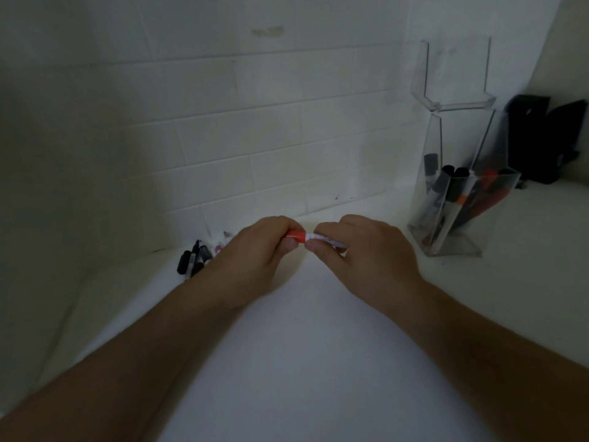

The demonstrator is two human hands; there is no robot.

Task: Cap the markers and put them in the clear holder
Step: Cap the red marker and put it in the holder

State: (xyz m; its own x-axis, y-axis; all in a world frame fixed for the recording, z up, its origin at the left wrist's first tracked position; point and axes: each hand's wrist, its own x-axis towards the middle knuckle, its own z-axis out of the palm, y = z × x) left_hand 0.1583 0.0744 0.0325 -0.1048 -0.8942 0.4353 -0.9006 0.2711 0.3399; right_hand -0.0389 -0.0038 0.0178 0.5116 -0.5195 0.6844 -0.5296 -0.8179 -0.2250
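While my left hand [271, 247] pinches red cap [296, 235], right hand [353, 247] grips marker [322, 240]; marker lies crosswise, capped end pointing left. Loose markers [196, 258] on desk [302, 346]: count unclear.

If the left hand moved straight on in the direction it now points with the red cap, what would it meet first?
The left hand pinches the red cap and points right, toward the right hand. First it would meet the white marker body held there; the cap seems already against it.

Both forearms converge at centre; left hand [264, 247] and right hand [357, 247] (fingers curled, thumbs underneath) pinch knuckle-to-knuckle, nearly touching.
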